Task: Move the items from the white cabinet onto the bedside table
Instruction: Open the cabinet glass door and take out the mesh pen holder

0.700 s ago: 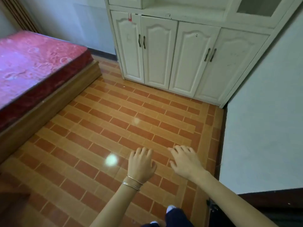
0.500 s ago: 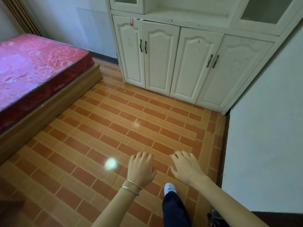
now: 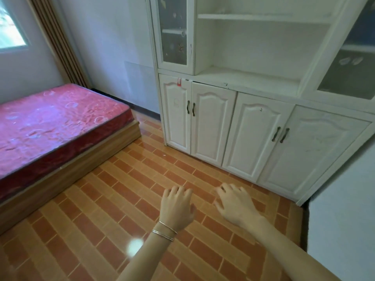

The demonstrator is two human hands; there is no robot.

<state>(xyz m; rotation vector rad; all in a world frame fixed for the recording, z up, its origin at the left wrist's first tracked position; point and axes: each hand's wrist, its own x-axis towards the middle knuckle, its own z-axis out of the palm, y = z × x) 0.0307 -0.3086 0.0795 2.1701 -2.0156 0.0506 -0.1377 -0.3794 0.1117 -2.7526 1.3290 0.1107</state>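
The white cabinet stands ahead against the wall, its lower doors closed. Its open middle shelves show nothing on them. Small items are faintly visible behind the glass doors on the left and right. My left hand, with thin bangles on the wrist, and my right hand hover side by side over the tiled floor, short of the cabinet. Both are palm down with fingers apart and hold nothing. No bedside table is in view.
A bed with a red mattress on a wooden base fills the left side. A window and striped curtain are at the far left. A white wall juts in at the right. Tiled floor lies between bed and cabinet.
The view has tilted up, so the cabinet's upper shelves and glass doors have come into sight. Both hands stay empty and side by side; the leg and shoe are no longer visible.
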